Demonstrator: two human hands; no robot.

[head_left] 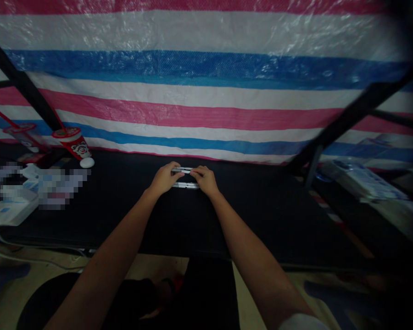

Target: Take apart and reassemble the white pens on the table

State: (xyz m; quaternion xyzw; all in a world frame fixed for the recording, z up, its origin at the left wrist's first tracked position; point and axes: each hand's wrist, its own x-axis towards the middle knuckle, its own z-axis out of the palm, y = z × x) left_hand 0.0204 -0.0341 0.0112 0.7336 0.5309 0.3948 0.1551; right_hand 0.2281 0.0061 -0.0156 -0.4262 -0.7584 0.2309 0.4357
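Note:
Both of my hands are over the middle of the black table [117, 201]. My left hand [165, 178] pinches the left end of a slim, whitish pen-like stick [183, 170]. At its right end, the fingers of my right hand [205, 178] are closed on the same stick, which lies level between them. Just nearer to me is a second silvery pen-like stick [186, 185], parallel to the first, with its ends partly behind my hands. Dark marks show along both sticks, but they are too small to make out exactly.
A red cup with a straw [76, 143] and a white egg-shaped object [87, 162] stand at the back left. Nearby are a white box [13, 208] and cables [30, 257]. Striped plastic sheeting [199, 96] hangs behind. Dark metal bars [340, 123] slant at both sides.

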